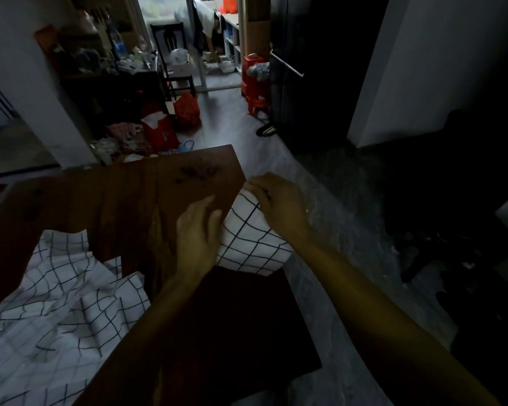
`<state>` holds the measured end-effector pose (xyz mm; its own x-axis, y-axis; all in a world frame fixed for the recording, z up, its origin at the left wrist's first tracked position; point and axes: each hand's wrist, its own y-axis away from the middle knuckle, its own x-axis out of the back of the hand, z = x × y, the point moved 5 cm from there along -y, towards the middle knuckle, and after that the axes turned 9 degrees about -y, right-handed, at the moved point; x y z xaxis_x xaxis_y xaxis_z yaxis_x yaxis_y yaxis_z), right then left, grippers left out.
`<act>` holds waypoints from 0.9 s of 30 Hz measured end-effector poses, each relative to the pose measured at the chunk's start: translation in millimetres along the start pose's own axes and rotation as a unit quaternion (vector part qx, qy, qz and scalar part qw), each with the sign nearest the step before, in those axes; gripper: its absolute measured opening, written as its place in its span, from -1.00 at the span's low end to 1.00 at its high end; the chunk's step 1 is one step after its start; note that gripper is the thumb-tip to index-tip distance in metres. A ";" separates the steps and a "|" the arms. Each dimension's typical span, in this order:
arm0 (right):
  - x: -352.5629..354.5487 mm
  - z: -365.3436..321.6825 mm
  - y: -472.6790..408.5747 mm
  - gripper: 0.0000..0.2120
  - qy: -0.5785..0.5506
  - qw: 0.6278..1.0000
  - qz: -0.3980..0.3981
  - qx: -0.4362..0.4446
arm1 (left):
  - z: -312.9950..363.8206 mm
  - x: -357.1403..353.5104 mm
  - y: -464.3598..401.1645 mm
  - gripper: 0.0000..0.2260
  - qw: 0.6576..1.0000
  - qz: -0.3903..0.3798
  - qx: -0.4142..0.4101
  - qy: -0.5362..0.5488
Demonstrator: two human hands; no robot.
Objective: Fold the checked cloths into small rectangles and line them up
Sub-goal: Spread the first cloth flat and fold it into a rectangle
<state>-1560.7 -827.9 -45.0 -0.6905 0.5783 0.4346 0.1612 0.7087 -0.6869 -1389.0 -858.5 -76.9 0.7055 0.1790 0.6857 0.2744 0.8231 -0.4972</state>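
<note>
A white cloth with dark checks hangs over the right edge of the brown wooden table. My right hand pinches its upper corner near the table's far right corner. My left hand lies on the cloth's left part at the table edge with fingers extended. A heap of crumpled checked cloths covers the table's near left part.
Grey floor runs along the table's right side. Beyond the table's far edge lie red bags and clutter. A red stool stack and a dark cabinet stand further back. A person bends over in the far room.
</note>
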 end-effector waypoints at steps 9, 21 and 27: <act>-0.8 -3.7 6.1 -0.89 -0.105 0.994 0.012 -0.030 | 24.1 -5.2 -7.3 -0.87 0.990 -0.035 -0.005 0.137; 15.4 -2.2 0.1 -0.89 -0.165 0.978 0.091 -0.093 | 2.7 1.0 22.8 -0.85 1.000 -0.005 -0.013 0.009; 27.6 0.5 0.3 -0.87 -0.135 0.980 0.117 -0.081 | -13.6 -11.2 32.1 -0.85 0.999 -0.053 0.004 0.000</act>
<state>-1580.0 -812.0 -33.4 -0.7795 0.6199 0.0900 0.4326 0.6367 -0.6384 -1379.2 -841.4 -107.8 0.6726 0.0902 0.7345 0.3430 0.8415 -0.4175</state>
